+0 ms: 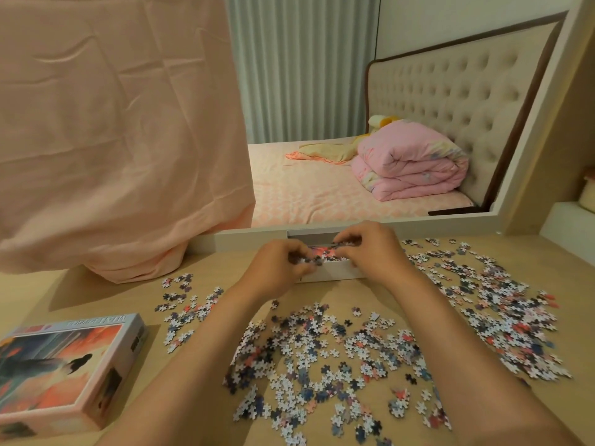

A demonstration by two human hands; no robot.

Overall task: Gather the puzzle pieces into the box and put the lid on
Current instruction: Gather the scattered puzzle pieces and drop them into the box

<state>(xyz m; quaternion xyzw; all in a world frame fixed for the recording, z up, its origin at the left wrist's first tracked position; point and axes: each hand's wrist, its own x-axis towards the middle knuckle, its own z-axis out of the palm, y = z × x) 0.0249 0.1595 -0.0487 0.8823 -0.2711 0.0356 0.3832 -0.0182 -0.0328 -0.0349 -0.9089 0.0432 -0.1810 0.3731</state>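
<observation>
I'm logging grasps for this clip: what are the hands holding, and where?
Both the left hand and right hand pinch small clusters of puzzle pieces in their fingertips, over the white box.

White box [328,271] sits open at the counter's far edge, a few pieces inside. Puzzle pieces [338,355] lie scattered, pink, blue and white, across the near counter. The illustrated lid [67,365] rests face-up, far left.

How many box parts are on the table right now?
2: the white box base at the far edge between both hands, and the printed lid at the near left. Nothing suggests another hidden.
</observation>
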